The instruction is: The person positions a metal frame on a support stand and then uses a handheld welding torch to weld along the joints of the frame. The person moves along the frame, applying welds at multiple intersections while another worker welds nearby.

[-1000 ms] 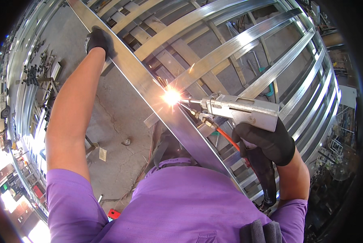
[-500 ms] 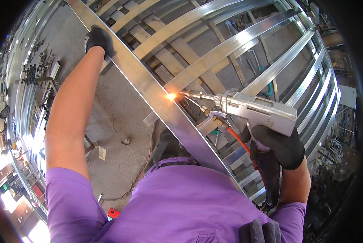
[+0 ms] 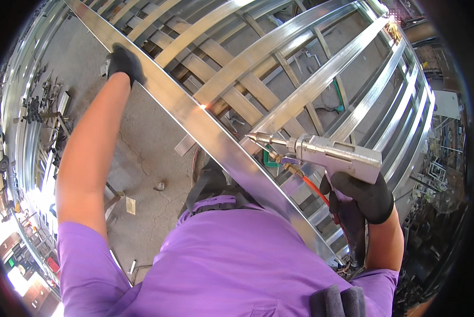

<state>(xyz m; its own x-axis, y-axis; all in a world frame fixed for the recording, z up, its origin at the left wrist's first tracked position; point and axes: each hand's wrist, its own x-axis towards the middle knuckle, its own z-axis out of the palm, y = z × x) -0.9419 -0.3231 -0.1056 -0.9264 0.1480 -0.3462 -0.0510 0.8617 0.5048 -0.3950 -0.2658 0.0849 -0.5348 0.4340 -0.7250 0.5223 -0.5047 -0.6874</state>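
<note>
A long, flat-sided silvery metal tube (image 3: 158, 83) runs from the far left down toward my body. My black-gloved left hand (image 3: 125, 64) grips its outer edge near the far end. In my gloved right hand (image 3: 365, 196) is a silver welding gun (image 3: 340, 156), with an orange hose (image 3: 316, 187) running from it. The gun's pointed nozzle lies just right of the tube, near the end of a crossbar (image 3: 295, 103). A small spot glows orange on the tube's inner edge, where another crossbar (image 3: 242, 63) meets it.
Crossing metal bars form a wide frame to the right. Sparks (image 3: 394, 29) fly at its far right corner. A green clamp (image 3: 270, 156) shows beneath the bars near the nozzle. Long metal stock (image 3: 33, 127) stands along the left; the concrete floor (image 3: 147, 137) shows between.
The bright flash at the nozzle is gone, leaving a small glow. The gun now points at a nearer crossbar. The frame has shifted up and left in view. Sparks have appeared at the far right.
</note>
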